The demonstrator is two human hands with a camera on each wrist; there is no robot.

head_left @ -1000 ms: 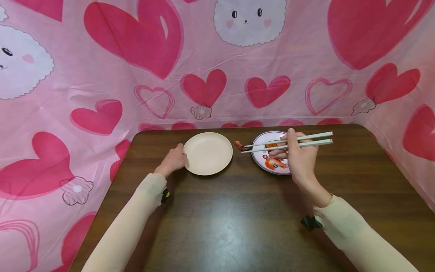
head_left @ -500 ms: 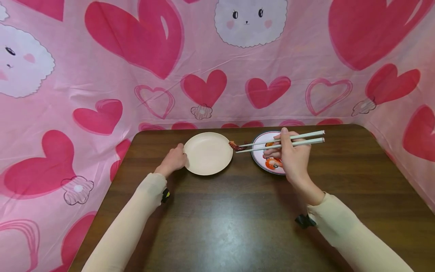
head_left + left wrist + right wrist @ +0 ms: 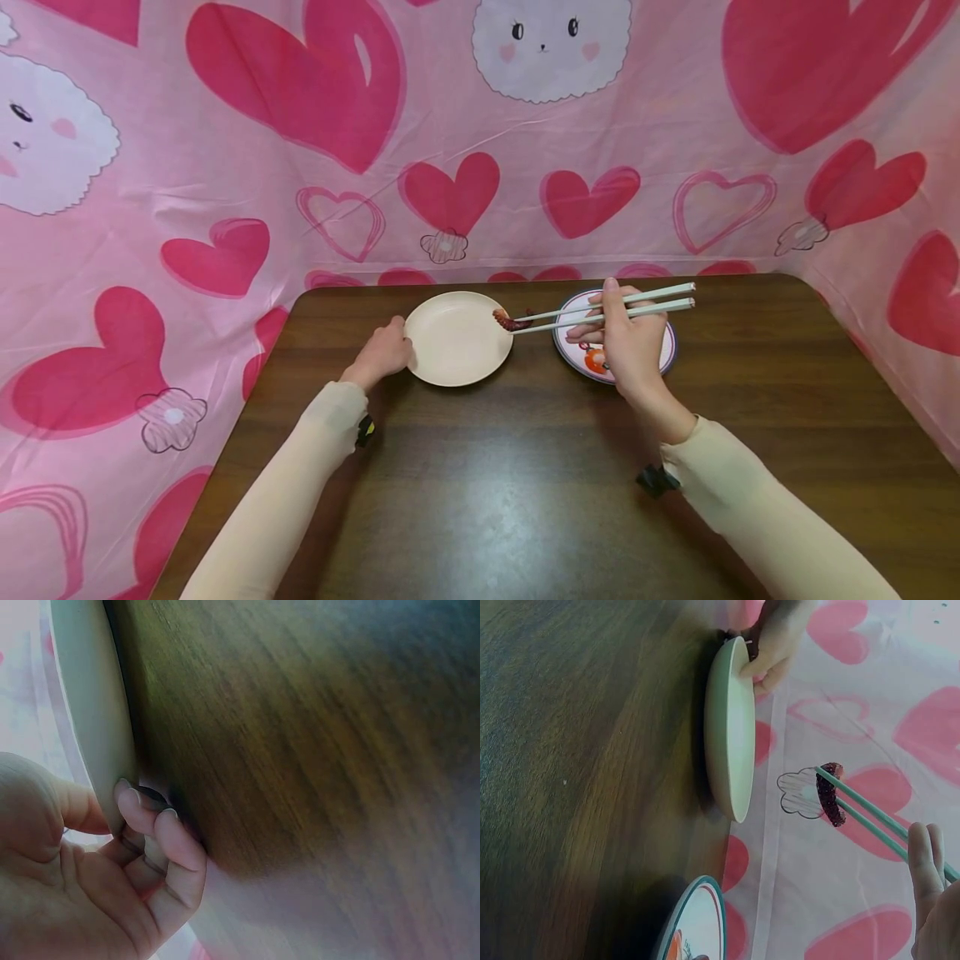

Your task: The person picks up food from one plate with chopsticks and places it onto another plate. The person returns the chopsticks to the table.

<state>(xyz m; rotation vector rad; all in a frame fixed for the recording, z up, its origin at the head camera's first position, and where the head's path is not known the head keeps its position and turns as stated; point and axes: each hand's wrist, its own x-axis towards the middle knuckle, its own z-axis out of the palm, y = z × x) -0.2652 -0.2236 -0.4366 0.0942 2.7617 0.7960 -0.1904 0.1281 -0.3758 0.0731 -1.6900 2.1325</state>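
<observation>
My left hand (image 3: 386,346) pinches the left rim of a shallow cream plate (image 3: 457,337); in the left wrist view its fingers (image 3: 176,847) curl beneath the edge. My right hand (image 3: 633,342) holds two pale green chopsticks (image 3: 678,305). Between their tips is a curled, dark red, bumpy food piece (image 3: 510,320), like an octopus tentacle. This piece hangs over the cream plate's right rim, and the right wrist view shows it raised above the plate. Beneath my right hand sits a white plate with a blue rim (image 3: 572,343), partly hidden, with an orange shrimp (image 3: 596,360) on it.
Both plates stand near the back edge of a dark wooden table (image 3: 465,467). A pink cloth (image 3: 517,133) printed with hearts hangs behind and at both sides. A dark strap or device (image 3: 657,480) sits at my right wrist.
My right hand has moved left, carrying the chopsticks and the dark red piece from between the plates to over the cream plate's right rim. My left hand stays in place.
</observation>
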